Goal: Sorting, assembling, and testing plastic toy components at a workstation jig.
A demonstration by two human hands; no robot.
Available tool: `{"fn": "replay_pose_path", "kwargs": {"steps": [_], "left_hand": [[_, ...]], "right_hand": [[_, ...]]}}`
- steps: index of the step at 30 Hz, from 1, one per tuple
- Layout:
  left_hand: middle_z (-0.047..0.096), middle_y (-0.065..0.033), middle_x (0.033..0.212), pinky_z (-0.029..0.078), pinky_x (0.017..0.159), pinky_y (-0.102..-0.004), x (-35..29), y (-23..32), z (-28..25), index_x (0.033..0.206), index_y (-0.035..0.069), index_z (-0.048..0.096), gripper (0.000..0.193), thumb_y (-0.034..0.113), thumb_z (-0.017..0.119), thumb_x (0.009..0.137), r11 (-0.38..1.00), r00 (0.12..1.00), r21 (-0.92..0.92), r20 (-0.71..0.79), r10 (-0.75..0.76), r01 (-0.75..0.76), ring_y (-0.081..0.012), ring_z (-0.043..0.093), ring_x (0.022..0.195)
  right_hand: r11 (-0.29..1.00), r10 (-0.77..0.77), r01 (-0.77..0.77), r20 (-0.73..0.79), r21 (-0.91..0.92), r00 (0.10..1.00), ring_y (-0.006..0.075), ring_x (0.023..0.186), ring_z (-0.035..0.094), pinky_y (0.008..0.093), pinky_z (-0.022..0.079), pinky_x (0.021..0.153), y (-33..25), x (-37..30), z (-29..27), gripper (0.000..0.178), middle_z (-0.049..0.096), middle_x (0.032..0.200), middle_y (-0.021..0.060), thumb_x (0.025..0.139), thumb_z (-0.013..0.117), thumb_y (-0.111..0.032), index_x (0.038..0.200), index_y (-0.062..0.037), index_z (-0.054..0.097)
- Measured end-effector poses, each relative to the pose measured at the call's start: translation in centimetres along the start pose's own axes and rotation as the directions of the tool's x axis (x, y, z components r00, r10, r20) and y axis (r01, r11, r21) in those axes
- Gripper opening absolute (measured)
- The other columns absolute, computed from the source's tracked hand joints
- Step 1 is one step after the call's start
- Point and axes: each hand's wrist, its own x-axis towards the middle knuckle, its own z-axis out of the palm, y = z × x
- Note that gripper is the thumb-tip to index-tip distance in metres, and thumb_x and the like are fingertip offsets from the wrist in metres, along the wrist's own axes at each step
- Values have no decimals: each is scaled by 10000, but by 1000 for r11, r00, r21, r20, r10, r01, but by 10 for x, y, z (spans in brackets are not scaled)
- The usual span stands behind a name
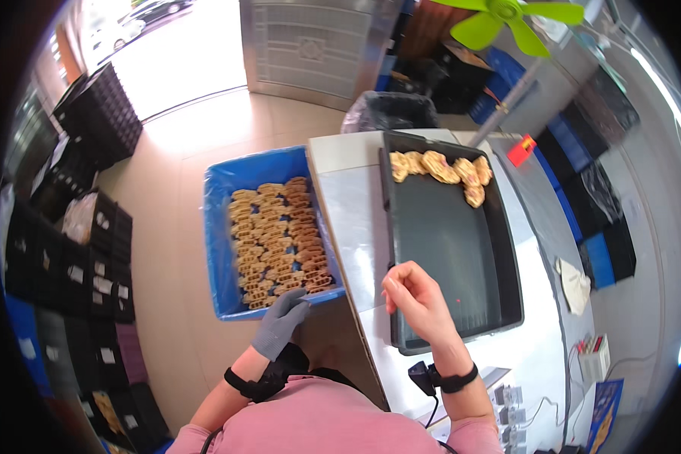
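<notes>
My left hand (283, 324), in a grey glove, is over the near rim of a blue crate (219, 291). Its fingers are stretched out beside the nearest row of browned, waffle-like pieces (280, 234), which stand packed in rows inside. I cannot see anything held in that hand. My bare right hand (416, 299) hovers over the near left edge of a black tray (446, 250). Its fingers are curled in; whatever they may hold is hidden. Along the tray's far end lies a cluster of pale yellow, lumpy pieces (440, 168), some with reddish spots.
The tray rests on a white-topped table (348, 219). A green fan (507, 11) on a pole stands at the far right, near a lined bin (390, 112). Stacked black crates (102, 113) line the left side. A white cloth (573, 286) lies right of the tray.
</notes>
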Motion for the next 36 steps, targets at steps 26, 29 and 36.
{"fn": "replay_pose_path", "kwargs": {"steps": [26,29,36], "left_hand": [[558,-93,1133,462,937,-332,110,73,35,1328,15,429,419,158,519,945,929,967,-269,51,-250,255,-198,562,1072],[558,-96,1150,457,944,-328,114,70,51,1329,21,429,413,156,512,948,918,948,-239,80,-308,318,-196,561,1076],[535,-120,1221,440,986,-353,153,63,93,1388,30,358,470,191,491,967,895,850,-121,391,-354,428,-220,536,1138]], "right_hand": [[-81,-427,-179,-128,-981,895,352,1249,399,478,414,945,122,300,-247,674,411,1348,134,737,675,-70,1343,-239,432],[-149,-457,-208,-119,-967,882,328,1109,488,467,452,871,130,308,-266,538,499,1187,122,735,638,-53,1236,-206,518],[457,-397,-52,-255,-888,881,302,1007,546,383,473,841,98,200,-228,429,533,1069,130,720,709,-53,1104,-88,520]]}}
